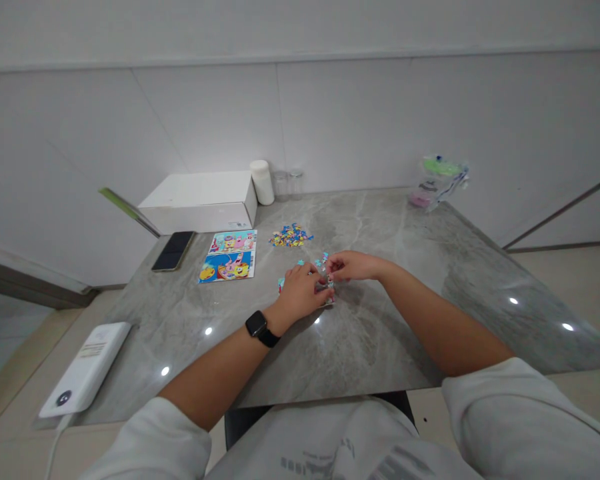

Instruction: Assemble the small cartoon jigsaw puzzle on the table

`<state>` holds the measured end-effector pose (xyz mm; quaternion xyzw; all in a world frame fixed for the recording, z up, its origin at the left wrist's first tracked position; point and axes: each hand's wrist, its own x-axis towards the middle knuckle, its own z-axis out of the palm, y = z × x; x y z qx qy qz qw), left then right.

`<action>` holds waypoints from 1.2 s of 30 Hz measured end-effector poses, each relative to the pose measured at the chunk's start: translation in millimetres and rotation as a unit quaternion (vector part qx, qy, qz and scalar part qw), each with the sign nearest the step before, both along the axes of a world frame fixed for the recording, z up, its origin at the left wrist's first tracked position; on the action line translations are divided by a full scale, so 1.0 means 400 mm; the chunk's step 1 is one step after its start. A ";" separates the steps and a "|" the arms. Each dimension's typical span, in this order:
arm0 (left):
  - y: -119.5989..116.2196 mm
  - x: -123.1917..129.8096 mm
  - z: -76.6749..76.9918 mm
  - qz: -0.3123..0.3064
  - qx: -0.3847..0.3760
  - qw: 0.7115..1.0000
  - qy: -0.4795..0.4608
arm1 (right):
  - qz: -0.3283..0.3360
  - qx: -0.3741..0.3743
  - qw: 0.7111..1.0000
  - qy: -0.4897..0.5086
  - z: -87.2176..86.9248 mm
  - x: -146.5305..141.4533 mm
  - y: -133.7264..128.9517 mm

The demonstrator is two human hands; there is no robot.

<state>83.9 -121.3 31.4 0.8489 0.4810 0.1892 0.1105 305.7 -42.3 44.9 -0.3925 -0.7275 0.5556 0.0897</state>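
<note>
My left hand [303, 291], with a black watch on the wrist, lies over a partly assembled jigsaw puzzle [331, 298]. Its fingers are apart, and the palm hides most of the puzzle. At the puzzle's right edge, my right hand [347, 266] has thumb and fingertips pinched on a small puzzle piece, largely hidden by the fingers. A few light-blue puzzle pieces [325, 257] show just beyond the fingertips. Farther back is a heap of loose blue, yellow and pink puzzle pieces [291, 235]. To the left lies a cartoon picture sheet [229, 257], flat on the table.
The grey marble-look table [380, 333] meets the wall. A phone [174, 251], a white box [200, 200], a white cylinder [263, 183] and clear glasses [295, 184] stand or lie at back left. A plastic bag [437, 183] is back right. A corded white device [87, 370] lies front left.
</note>
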 end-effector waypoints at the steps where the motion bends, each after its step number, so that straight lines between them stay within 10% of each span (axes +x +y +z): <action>1: 0.007 0.004 -0.004 -0.001 -0.005 1.000 -0.006 | 0.002 -0.008 1.000 0.005 0.007 0.001 -0.003; 19: 0.055 0.017 0.012 0.024 -0.066 0.995 -0.070 | -0.030 0.033 0.992 0.122 0.020 -0.002 -0.004; 36: 0.162 -0.061 -0.049 0.071 -0.037 0.986 -0.145 | -0.135 0.294 0.942 -0.087 -0.069 -0.057 0.076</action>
